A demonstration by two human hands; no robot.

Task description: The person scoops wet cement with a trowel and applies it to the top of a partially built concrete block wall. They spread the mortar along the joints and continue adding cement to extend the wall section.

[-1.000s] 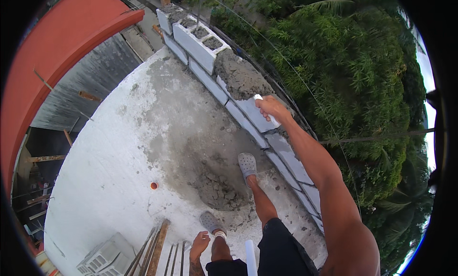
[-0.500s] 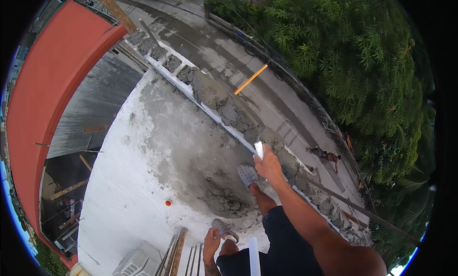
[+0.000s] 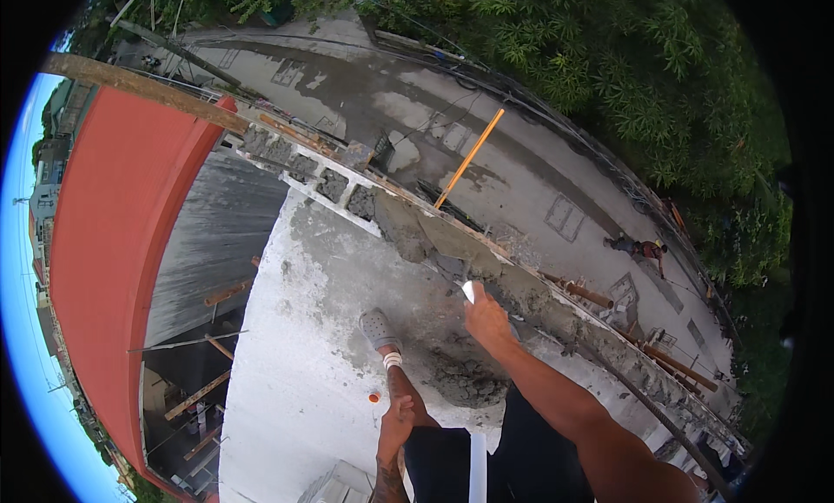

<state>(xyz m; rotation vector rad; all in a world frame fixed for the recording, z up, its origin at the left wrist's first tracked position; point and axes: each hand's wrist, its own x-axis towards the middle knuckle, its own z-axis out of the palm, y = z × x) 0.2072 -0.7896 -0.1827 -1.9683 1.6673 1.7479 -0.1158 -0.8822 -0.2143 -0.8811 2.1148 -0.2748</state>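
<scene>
My right hand (image 3: 489,322) is closed around the white handle of a trowel (image 3: 471,291). Its blade, only partly visible, points toward wet grey mortar (image 3: 404,229) along the top of a low hollow-block wall (image 3: 317,162). Beside my left knee hangs my left hand (image 3: 397,423), fingers loosely bent and nothing visible in it. A heap of mortar (image 3: 469,377) lies on the pale floor (image 3: 287,364) between my legs, below the right forearm. My left foot, in a grey clog (image 3: 380,328), stands left of that heap.
Beyond the wall lies a road far below, where a person (image 3: 647,249) is bent over. A dark rod (image 3: 647,394) crosses the wall at right. An orange pole (image 3: 470,158) rises outside. At left, the floor ends above a drop beside a red roof (image 3: 122,216).
My view has swung left. My left foot has stepped forward, and my right foot is out of sight now. The trowel stays in my right hand at the wall.
</scene>
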